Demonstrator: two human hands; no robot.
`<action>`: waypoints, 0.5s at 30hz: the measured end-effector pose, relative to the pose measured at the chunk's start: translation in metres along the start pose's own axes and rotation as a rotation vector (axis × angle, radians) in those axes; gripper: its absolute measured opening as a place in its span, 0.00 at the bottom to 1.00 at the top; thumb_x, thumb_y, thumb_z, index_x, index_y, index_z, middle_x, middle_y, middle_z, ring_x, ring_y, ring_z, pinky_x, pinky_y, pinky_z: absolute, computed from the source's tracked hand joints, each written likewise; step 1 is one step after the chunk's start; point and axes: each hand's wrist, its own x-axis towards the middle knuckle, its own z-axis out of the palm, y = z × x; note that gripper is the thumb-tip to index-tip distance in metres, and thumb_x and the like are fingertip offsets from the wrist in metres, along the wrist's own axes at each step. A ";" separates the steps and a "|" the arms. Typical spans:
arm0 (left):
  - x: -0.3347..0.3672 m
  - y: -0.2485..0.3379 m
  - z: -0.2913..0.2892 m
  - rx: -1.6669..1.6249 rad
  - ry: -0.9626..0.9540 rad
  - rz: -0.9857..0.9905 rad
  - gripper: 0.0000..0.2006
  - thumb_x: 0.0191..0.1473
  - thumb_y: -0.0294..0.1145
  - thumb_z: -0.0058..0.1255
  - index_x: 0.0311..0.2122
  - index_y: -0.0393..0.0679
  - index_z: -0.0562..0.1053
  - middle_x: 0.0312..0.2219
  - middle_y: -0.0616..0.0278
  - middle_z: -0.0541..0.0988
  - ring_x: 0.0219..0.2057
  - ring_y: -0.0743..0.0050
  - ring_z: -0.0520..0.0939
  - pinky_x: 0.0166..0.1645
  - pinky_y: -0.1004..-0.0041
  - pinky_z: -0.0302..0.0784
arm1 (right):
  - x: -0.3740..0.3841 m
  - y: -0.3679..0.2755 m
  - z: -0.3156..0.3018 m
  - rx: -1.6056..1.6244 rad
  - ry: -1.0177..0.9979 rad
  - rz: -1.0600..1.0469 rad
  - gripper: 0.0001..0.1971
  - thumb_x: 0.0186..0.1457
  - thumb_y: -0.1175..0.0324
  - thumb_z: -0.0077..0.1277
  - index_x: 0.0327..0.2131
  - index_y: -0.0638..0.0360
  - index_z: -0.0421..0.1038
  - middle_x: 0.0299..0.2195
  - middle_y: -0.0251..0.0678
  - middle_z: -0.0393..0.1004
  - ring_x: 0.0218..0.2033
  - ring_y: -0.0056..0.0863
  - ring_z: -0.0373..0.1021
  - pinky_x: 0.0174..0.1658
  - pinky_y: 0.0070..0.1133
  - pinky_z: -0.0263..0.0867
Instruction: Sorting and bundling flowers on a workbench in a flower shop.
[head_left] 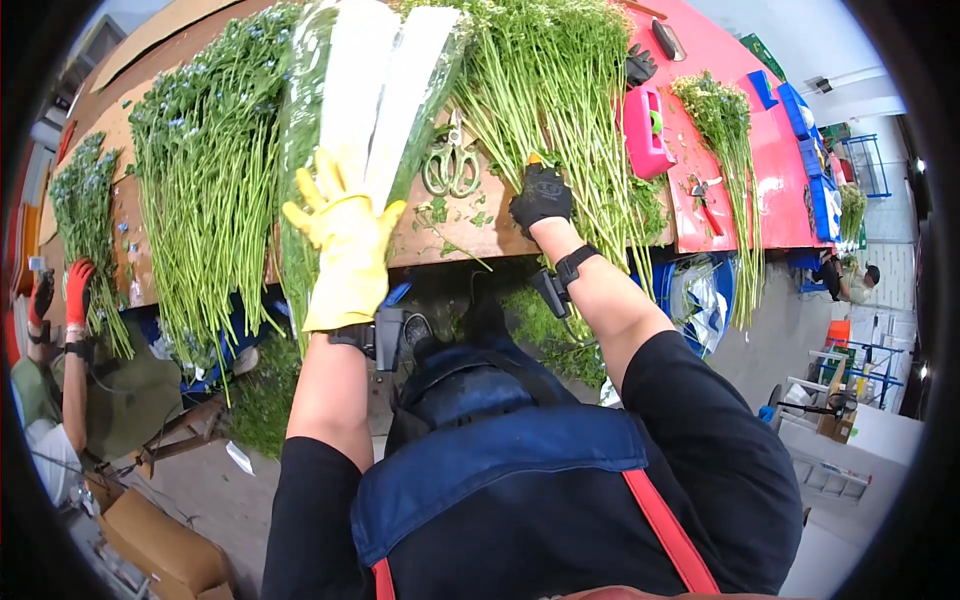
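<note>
While loose flower stems [545, 95] are lying across the worktop [502, 228], some ends overhanging its front edge, they're looking light, bendy, easily bruised; mid-stem is probably offering the best hold. Left hand [345, 240] is resting, fingers spread, on the slippery-looking white-and-clear wrap [358, 85]. Right hand [543, 196] is sitting partly curled at the stems' left side; can't tell if gripping.

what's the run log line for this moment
left hand, yellow-gloved: spread over white-and-clear wrapping | right hand, black-gloved: at green stems | between hands: green-handled scissors
</note>
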 end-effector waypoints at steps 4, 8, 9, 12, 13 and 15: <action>0.009 -0.015 0.006 -0.216 0.052 -0.005 0.49 0.38 0.51 0.64 0.64 0.52 0.52 0.64 0.56 0.52 0.64 0.45 0.50 0.61 0.40 0.47 | 0.011 0.014 0.002 0.175 0.033 0.040 0.29 0.43 0.60 0.54 0.50 0.59 0.64 0.40 0.48 0.72 0.44 0.44 0.70 0.46 0.33 0.68; 0.019 -0.036 0.019 -0.581 0.172 0.048 0.43 0.37 0.36 0.67 0.61 0.48 0.59 0.62 0.49 0.53 0.63 0.45 0.54 0.65 0.58 0.51 | 0.027 0.061 0.013 0.847 0.120 0.006 0.25 0.40 0.68 0.55 0.45 0.65 0.66 0.31 0.43 0.75 0.36 0.34 0.73 0.40 0.27 0.68; 0.017 -0.041 0.020 -0.654 0.192 0.020 0.40 0.38 0.26 0.66 0.60 0.46 0.61 0.62 0.48 0.53 0.63 0.50 0.55 0.64 0.66 0.54 | 0.019 0.058 -0.018 1.028 0.051 0.043 0.24 0.40 0.70 0.55 0.45 0.65 0.66 0.30 0.40 0.74 0.35 0.28 0.71 0.39 0.25 0.67; 0.021 -0.055 0.036 -0.979 0.227 0.021 0.41 0.37 0.23 0.65 0.60 0.47 0.61 0.63 0.54 0.52 0.63 0.54 0.56 0.64 0.66 0.55 | 0.015 0.085 -0.066 1.119 0.225 -0.060 0.21 0.42 0.77 0.51 0.44 0.63 0.68 0.29 0.31 0.72 0.28 0.19 0.66 0.32 0.18 0.65; 0.021 -0.052 0.030 -1.024 0.202 0.009 0.41 0.37 0.17 0.62 0.60 0.46 0.61 0.63 0.54 0.52 0.63 0.60 0.56 0.64 0.68 0.56 | 0.018 0.100 -0.069 1.225 0.349 -0.157 0.21 0.42 0.79 0.49 0.45 0.63 0.67 0.29 0.29 0.71 0.28 0.18 0.65 0.32 0.17 0.64; 0.022 -0.057 0.036 -1.118 0.195 0.007 0.42 0.37 0.16 0.62 0.60 0.46 0.60 0.63 0.54 0.51 0.63 0.60 0.56 0.64 0.68 0.56 | 0.008 0.135 -0.084 1.441 0.324 -0.143 0.25 0.43 0.81 0.51 0.49 0.66 0.65 0.37 0.32 0.71 0.36 0.19 0.66 0.40 0.18 0.64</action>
